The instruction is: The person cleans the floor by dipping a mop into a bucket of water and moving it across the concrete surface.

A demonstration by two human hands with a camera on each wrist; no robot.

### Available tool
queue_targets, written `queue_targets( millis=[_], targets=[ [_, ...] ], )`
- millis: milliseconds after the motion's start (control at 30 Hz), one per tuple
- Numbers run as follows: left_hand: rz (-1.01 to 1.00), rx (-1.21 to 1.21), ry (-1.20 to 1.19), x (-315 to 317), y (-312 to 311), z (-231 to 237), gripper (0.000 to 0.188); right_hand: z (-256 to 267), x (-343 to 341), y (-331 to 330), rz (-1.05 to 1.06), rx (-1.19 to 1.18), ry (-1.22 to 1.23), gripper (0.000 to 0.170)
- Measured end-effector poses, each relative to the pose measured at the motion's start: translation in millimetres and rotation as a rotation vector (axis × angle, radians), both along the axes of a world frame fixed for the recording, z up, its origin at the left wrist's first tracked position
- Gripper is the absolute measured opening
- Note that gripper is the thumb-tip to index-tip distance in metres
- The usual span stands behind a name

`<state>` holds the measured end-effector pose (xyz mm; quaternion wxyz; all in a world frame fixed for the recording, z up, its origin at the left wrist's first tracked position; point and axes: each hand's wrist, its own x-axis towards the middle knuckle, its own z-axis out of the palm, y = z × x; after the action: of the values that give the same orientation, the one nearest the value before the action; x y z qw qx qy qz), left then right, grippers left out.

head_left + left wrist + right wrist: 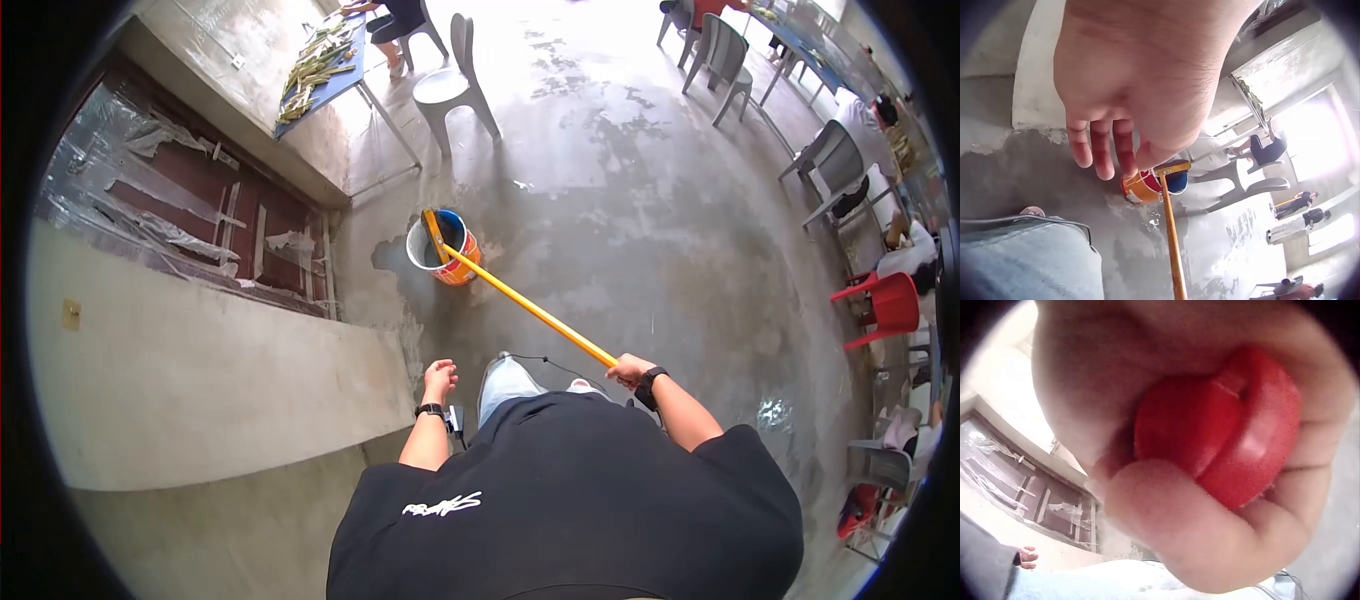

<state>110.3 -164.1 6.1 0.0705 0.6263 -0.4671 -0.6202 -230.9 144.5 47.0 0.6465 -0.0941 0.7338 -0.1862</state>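
My right hand (628,370) grips the upper end of a long yellow pole-handled floor tool (540,313). In the right wrist view its red end cap (1210,425) sits in the palm, with fingers and thumb curled round it. The tool's crosswise yellow head (434,234) is down in a bucket (463,269), orange outside and blue and white inside, which stands on the floor ahead. What lies under the head is hidden. My left hand (440,378) hangs loosely with fingers slightly bent, holding nothing, left of the pole.
Damp patches mark the concrete floor (640,240). A grey chair (455,90) and a blue table (335,75) heaped with plant stalks stand beyond the bucket. The wall (230,360) runs along the left. More chairs, a red one (882,305) among them, and seated people line the right.
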Motion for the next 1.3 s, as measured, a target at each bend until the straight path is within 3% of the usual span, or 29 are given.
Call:
queue_targets(
  millis=[167,400,467,600,667,767,833,900,967,1000,1100,1167,1300],
  targets=[
    [-0.059,0.046,0.087,-69,-59,-9,0.026,21,-5,-1,-0.034,-0.078,0.026,0.016],
    [-0.009,0.364,0.180,-153,-129,-49,0.038,96,11,-36,0.035,0.084,0.171,0.025],
    [0.001,0.479,0.179,-170,-142,-54,0.044,113,16,-48,0.248,0.058,0.412,0.032],
    [-0.152,0.554,0.139,-192,-159,-80,0.055,135,37,-59,0.285,0.097,0.454,0.036],
    [-0.101,0.589,0.078,-218,-165,-79,0.046,151,49,-74,0.292,0.121,0.478,0.035],
    [-0.101,0.676,0.011,-224,-159,-104,0.027,175,82,-87,0.226,0.235,0.437,0.033],
    [-0.168,0.653,-0.050,-224,-158,-97,0.027,184,97,-94,0.187,0.220,0.468,0.032],
    [0.016,0.728,0.067,-209,-149,-203,0.024,191,108,-101,0.164,0.284,0.452,0.031],
    [0.132,0.710,0.095,-204,-147,-197,0.022,188,119,-98,0.150,0.274,0.457,0.030],
    [0.109,0.834,0.084,-202,-153,-186,0.020,188,122,-97,0.130,0.292,0.431,0.030],
    [0.392,0.849,0.019,-210,-163,-175,0.028,181,136,-92,0.072,0.299,0.475,0.027],
    [0.172,0.837,0.143,-198,-173,-207,0.032,174,141,-81,0.143,0.323,0.563,0.024],
    [0.236,0.851,0.014,-205,-166,-189,0.037,155,142,-54,0.128,0.297,0.624,0.022]
  ],
)
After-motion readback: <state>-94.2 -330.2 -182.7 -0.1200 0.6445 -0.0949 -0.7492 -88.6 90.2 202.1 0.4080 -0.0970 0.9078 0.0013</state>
